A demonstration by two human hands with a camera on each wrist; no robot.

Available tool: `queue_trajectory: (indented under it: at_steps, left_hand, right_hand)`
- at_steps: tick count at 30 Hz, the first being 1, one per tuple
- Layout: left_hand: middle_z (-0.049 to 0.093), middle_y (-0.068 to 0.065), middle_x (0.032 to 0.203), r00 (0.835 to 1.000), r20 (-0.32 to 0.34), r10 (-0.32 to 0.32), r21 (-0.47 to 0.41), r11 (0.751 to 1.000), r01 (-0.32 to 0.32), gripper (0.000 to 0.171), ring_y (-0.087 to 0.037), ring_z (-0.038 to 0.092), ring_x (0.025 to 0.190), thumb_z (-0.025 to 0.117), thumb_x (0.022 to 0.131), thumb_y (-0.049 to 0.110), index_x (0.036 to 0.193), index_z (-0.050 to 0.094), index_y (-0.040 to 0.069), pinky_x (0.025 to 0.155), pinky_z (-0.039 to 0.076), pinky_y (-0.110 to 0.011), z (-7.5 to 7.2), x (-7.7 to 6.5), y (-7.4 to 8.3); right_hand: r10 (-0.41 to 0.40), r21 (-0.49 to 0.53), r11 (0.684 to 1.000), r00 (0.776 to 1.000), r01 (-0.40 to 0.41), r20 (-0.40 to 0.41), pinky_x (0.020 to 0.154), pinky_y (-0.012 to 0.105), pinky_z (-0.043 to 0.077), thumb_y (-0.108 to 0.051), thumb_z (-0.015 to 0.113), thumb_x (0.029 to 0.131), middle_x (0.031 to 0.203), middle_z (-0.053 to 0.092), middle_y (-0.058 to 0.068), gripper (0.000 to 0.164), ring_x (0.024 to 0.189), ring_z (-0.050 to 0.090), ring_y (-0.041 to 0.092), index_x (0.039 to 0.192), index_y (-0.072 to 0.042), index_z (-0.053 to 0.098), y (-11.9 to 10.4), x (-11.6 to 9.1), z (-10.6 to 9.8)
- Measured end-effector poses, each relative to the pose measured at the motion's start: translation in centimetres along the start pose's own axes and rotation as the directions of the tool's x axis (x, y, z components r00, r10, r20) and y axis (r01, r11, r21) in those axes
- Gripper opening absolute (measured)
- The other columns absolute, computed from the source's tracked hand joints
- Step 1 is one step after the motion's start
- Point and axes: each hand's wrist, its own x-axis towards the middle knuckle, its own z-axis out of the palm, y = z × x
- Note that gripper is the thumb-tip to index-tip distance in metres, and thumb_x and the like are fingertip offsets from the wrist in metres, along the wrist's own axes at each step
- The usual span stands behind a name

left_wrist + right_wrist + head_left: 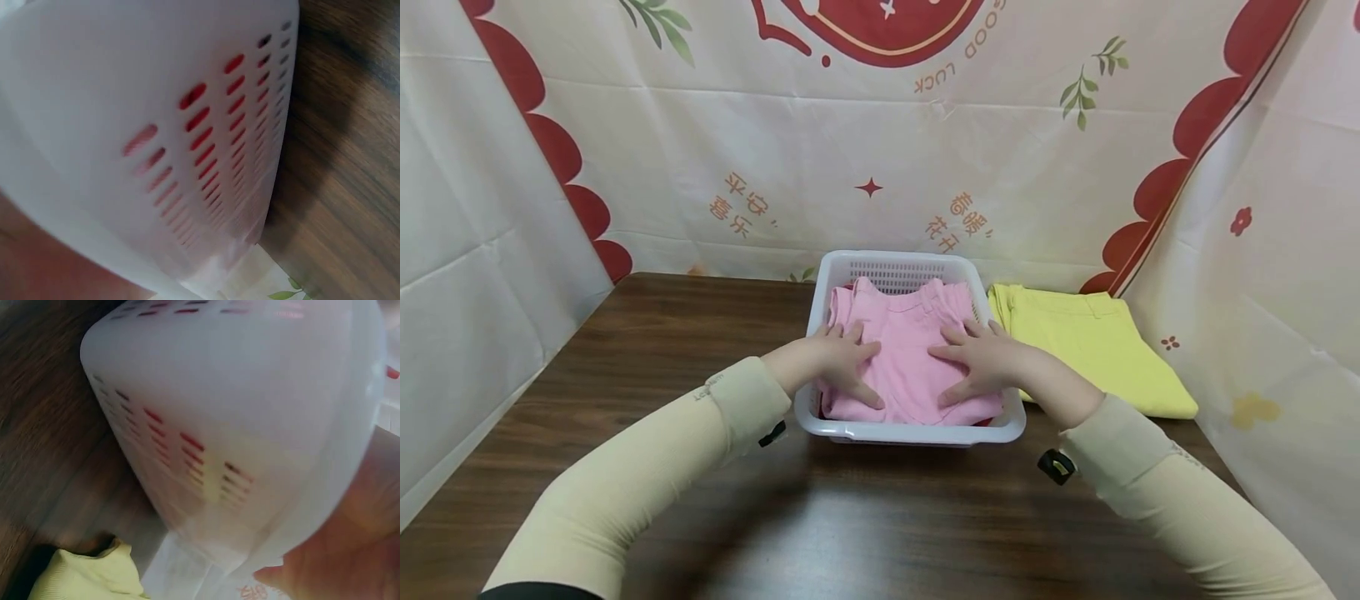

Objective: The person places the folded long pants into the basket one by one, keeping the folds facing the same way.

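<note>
A folded pink garment, with a waistband at its far edge, lies inside a white plastic basket. My left hand rests on its left side with the fingers spread. On the right side my right hand presses flat on the same cloth, its fingers also spread. Something red shows under the pink cloth and through the slots of the basket wall in the left wrist view. The right wrist view shows the outer basket wall and part of my right hand over the rim.
Folded yellow pants lie on the dark wooden table just right of the basket. A printed cloth backdrop hangs behind the table, and more cloth walls stand at both sides.
</note>
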Motion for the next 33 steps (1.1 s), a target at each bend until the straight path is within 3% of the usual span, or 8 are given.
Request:
queue_trajectory:
  at_steps: [4,10,19,23,27,33]
  left_hand:
    - [-0.003,-0.015,0.159,0.999,0.022,-0.04,0.051,0.998,0.039,0.104,-0.046,0.003,0.14,0.06,0.076,0.072,0.155,0.017,0.02,0.112,-0.002,-0.052,0.3,0.3,0.1]
    - [-0.004,-0.016,0.158,0.996,0.016,-0.088,0.139,0.987,0.085,0.109,-0.048,0.004,0.139,0.058,0.073,0.076,0.155,0.015,0.019,0.112,-0.004,-0.051,0.8,0.4,0.6]
    - [-0.019,-0.016,0.155,0.987,0.057,-0.15,0.197,0.971,0.136,0.12,-0.05,-0.005,0.138,0.052,0.066,0.085,0.155,0.001,0.023,0.109,-0.013,-0.053,2.5,2.8,-0.4]
    - [-0.018,-0.016,0.155,0.989,0.047,-0.143,0.204,0.97,0.131,0.12,-0.05,-0.004,0.138,0.053,0.067,0.085,0.155,0.001,0.021,0.108,-0.013,-0.054,2.5,2.7,-0.4]
    - [-0.011,-0.017,0.157,0.991,0.027,-0.131,0.19,0.974,0.124,0.119,-0.049,-0.001,0.138,0.055,0.069,0.082,0.155,0.006,0.017,0.109,-0.011,-0.054,1.9,1.7,0.2]
    - [-0.003,-0.019,0.158,0.995,0.08,-0.055,0.131,0.99,0.044,0.113,-0.045,0.007,0.14,0.06,0.073,0.075,0.155,0.012,0.014,0.112,-0.002,-0.053,0.1,0.8,0.2]
  right_hand:
    - [0.047,-0.014,0.999,0.998,-0.046,0.032,0.107,0.064,0.0,-0.07,0.06,0.077,0.156,0.013,0.02,0.092,0.14,0.003,0.046,0.15,-0.018,0.035,0.3,0.1,0.4]
    - [0.032,-0.08,0.996,0.999,-0.031,0.013,0.107,0.063,-0.002,-0.074,0.055,0.078,0.155,0.01,0.025,0.098,0.14,0.0,0.047,0.151,-0.013,0.029,0.2,-0.3,1.2]
    - [0.05,-0.15,0.988,0.998,-0.046,0.027,0.109,0.058,-0.004,-0.073,0.054,0.079,0.153,0.012,0.029,0.099,0.139,0.004,0.049,0.151,-0.01,0.029,-0.8,0.3,1.6]
    - [0.075,-0.145,0.987,0.996,-0.067,0.055,0.11,0.056,-0.005,-0.076,0.054,0.077,0.153,0.01,0.029,0.104,0.139,0.003,0.049,0.152,-0.009,0.026,-0.7,0.7,1.7]
    - [0.097,-0.119,0.989,0.993,-0.088,0.069,0.108,0.059,-0.006,-0.08,0.053,0.073,0.153,0.009,0.029,0.112,0.138,0.004,0.049,0.152,-0.006,0.023,-0.2,1.3,1.8]
    - [0.117,0.025,0.992,0.979,-0.122,0.168,0.101,0.067,-0.013,-0.055,0.07,0.079,0.155,0.013,0.025,0.097,0.138,0.003,0.05,0.15,-0.006,0.028,-0.9,0.6,-1.1]
